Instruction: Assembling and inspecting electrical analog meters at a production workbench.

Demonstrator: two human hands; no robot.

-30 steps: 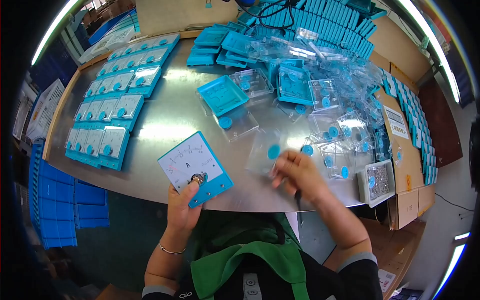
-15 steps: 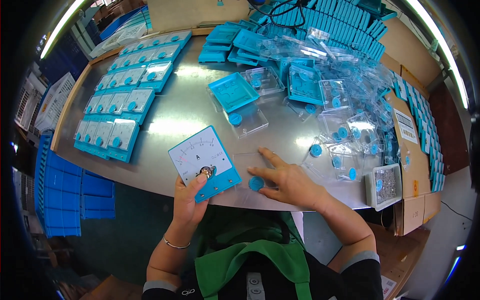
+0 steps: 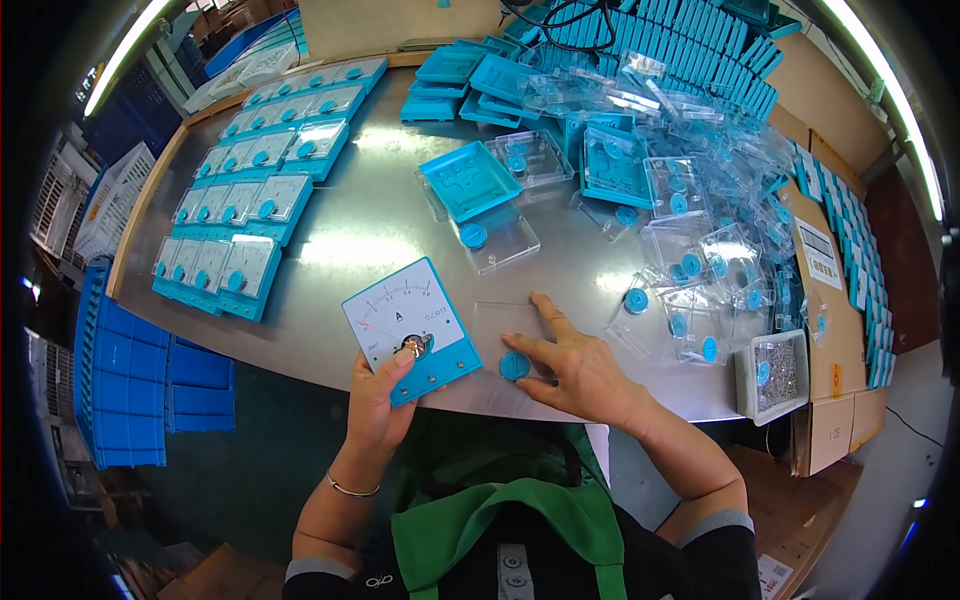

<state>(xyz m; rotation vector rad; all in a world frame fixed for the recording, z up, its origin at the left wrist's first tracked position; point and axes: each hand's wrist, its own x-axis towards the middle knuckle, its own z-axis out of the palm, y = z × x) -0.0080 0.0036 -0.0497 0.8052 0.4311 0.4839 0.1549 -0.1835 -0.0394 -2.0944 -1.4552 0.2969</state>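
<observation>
In my left hand (image 3: pixel 376 400) is an analog ammeter (image 3: pixel 405 325) with a white dial, a needle and a blue base. My thumb lies on its front near the round opening with brassy parts, and the other fingers are behind it. Beside it a clear plastic cover (image 3: pixel 492 325) with a blue round knob (image 3: pixel 514 366) lies at the table's front edge. Over that cover my right hand (image 3: pixel 590 375) spreads its fingers, with middle finger and thumb around the knob. Whether the fingertips press on the cover, I cannot tell.
Rows of covered meters (image 3: pixel 235 200) stand at the left. Blue housings (image 3: pixel 470 180) and a heap of clear covers (image 3: pixel 690 140) fill the back and right. A white tray of small metal parts (image 3: pixel 775 370) sits at the right edge by a cardboard box (image 3: pixel 825 300).
The ammeter has tilted slightly in my left hand. My right hand stays over the clear cover, its fingers almost unmoved. The whole view has shifted a little.
</observation>
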